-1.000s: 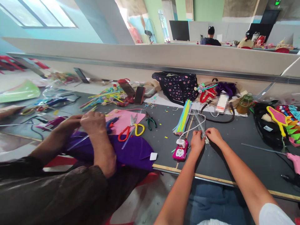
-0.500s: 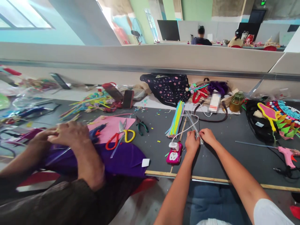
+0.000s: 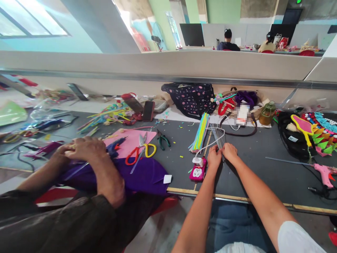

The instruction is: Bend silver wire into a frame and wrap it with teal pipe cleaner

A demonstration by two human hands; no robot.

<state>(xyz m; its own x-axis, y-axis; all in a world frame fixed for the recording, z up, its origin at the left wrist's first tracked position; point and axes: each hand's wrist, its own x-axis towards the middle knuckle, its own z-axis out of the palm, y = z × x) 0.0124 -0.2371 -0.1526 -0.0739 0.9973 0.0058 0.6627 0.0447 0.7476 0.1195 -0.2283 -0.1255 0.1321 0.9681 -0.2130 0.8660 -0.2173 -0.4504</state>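
A bundle of long, thin clear glue sticks (image 3: 217, 135) lies on the dark table in front of me, its near ends between my hands. My left hand (image 3: 214, 157) is closed on the bundle from the left side. From the right, my right hand (image 3: 230, 152) pinches at the same sticks, fingertips close to the left ones; the exact grip is partly hidden. Beside my left wrist is a magenta power socket (image 3: 198, 172) with a white plug and cable. Just beyond it lies a bundle of pastel fuzzy pipe cleaners (image 3: 200, 133).
At left, another person's hands (image 3: 88, 151) work over purple cloth (image 3: 147, 174). Scissors (image 3: 142, 147) and pliers (image 3: 162, 139) lie nearby. A pink glue gun (image 3: 324, 174) is at right, with a black coil-like bag (image 3: 292, 137) behind. A dotted bag (image 3: 192, 100) stands against the partition.
The view has shifted slightly left. My right hand has drawn in closer to my left hand at the sticks. The other person's hands stay over the purple cloth.
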